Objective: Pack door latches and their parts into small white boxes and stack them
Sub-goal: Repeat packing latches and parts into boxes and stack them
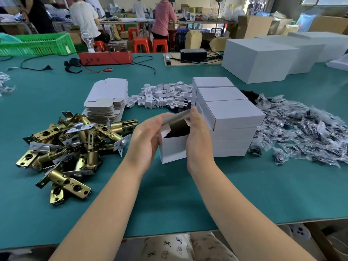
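Above the green tabletop, just in front of the person, a small white box is held up between both hands with its top flap lifted and a dark interior showing. The left hand curls round the box's left side, its grip closed on the cardboard; the right hand wraps the right side, its thumb up against the raised flap. Just right of the hands stands a stack of closed white boxes, touching one another in rows. To the left lies a heap of brass door latches, with a pile of flat unfolded cartons behind it. Small white card inserts are scattered behind the hands, and clear bags of dark parts spread to the right.
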Demonstrator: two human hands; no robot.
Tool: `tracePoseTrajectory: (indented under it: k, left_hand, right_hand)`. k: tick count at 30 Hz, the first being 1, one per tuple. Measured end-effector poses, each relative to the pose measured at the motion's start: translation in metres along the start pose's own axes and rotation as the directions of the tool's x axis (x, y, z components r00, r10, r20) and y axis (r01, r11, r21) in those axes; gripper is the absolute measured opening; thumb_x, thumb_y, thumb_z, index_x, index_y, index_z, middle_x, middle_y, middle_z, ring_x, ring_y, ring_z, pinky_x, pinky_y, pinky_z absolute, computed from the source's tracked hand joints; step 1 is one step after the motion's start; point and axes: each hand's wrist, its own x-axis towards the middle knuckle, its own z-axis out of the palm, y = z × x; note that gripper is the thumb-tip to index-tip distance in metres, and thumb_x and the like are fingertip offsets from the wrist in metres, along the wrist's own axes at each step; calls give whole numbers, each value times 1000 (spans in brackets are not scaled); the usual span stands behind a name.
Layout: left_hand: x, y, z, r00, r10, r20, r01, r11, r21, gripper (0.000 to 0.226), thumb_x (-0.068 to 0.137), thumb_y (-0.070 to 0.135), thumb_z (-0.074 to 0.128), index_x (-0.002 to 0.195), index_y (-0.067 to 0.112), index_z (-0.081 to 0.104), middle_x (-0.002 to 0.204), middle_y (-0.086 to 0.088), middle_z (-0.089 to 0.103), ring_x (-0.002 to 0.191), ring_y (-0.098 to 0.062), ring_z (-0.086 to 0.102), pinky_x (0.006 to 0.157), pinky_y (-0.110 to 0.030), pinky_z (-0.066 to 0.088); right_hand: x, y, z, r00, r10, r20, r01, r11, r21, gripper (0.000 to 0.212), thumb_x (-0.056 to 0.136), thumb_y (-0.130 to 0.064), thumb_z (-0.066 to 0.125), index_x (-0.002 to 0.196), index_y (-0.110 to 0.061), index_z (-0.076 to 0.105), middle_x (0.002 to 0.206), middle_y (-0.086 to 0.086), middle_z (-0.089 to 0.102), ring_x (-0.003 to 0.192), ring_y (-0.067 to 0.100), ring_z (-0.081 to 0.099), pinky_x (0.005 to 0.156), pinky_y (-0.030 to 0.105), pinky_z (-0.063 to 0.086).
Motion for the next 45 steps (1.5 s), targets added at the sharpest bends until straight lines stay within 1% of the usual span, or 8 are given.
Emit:
tracePoseTrajectory:
  k: [5, 9, 17, 22, 26, 34, 41, 45]
  left_hand:
    - [-1, 3, 4, 997, 83, -7, -82, 993, 90, 36, 68, 59, 77, 88, 28, 77, 96, 6, 74, 94, -13, 67, 83, -28, 53]
    - [0, 0, 1, 997, 65, -50, -56, 984, 169, 14, 67, 30, 66, 78, 30, 75, 100, 9, 73, 99, -9, 65, 81, -22, 50]
    - [-1, 0, -4, 979, 200, -39, -147, 825, 546, 27, 79, 26, 70, 104, 35, 67, 102, 27, 68, 100, 6, 61, 82, -8, 44]
    - [-2, -3, -1, 963, 262, -67, -177, 798, 576, 18, 87, 28, 64, 103, 37, 66, 99, 27, 69, 94, 6, 61, 78, -7, 44]
    - [-1, -4, 4, 958, 276, -75, -183, 794, 580, 16, 93, 29, 56, 104, 37, 64, 100, 20, 68, 95, 7, 60, 80, -8, 42]
    - [0, -1, 5, 909, 417, 13, -288, 604, 743, 15, 96, 28, 54, 105, 28, 66, 115, 16, 60, 111, 7, 54, 92, -8, 39]
    - [-4, -2, -2, 885, 447, 128, -370, 510, 777, 23, 92, 24, 59, 110, 15, 70, 112, -3, 65, 106, -8, 59, 92, -19, 46]
    - [-5, 0, -5, 904, 411, 117, -342, 531, 775, 29, 84, 20, 71, 113, 24, 68, 115, 0, 66, 108, -10, 62, 88, -23, 51]
  right_hand:
    - [0, -3, -1, 998, -12, 67, 10, 999, 35, 35, 78, -49, 46, 81, -17, 57, 75, -11, 61, 69, -4, 55, 62, 5, 40]
    - [-1, 6, -6, 998, -19, 61, 20, 1000, -12, 31, 76, -34, 42, 100, -30, 61, 106, -10, 64, 95, 1, 57, 79, 18, 44]
    - [-7, 17, -4, 985, -157, 76, 166, 977, -135, 27, 103, -21, 37, 116, -42, 48, 101, -40, 54, 96, -21, 49, 79, 2, 38]
    - [-3, 13, -4, 978, -204, 49, 209, 962, -176, 19, 102, -26, 41, 99, -39, 54, 87, -20, 59, 81, -2, 54, 74, 22, 46]
    - [0, 12, 0, 977, -215, 4, 212, 956, -205, 16, 102, -21, 40, 108, -29, 53, 112, -3, 59, 106, 11, 54, 95, 32, 45]
    - [1, 6, 3, 965, -262, 7, 259, 946, -196, 32, 99, -6, 37, 91, -32, 55, 98, -10, 61, 94, -3, 53, 85, 12, 40]
    - [-2, 12, 4, 969, -248, 13, 246, 953, -179, 17, 86, -24, 38, 85, -35, 51, 91, -6, 58, 90, 11, 55, 81, 28, 46]
    - [-3, 16, 1, 964, -264, 28, 265, 957, -114, 16, 90, -27, 44, 89, -37, 55, 93, -20, 61, 94, 1, 58, 84, 19, 44]
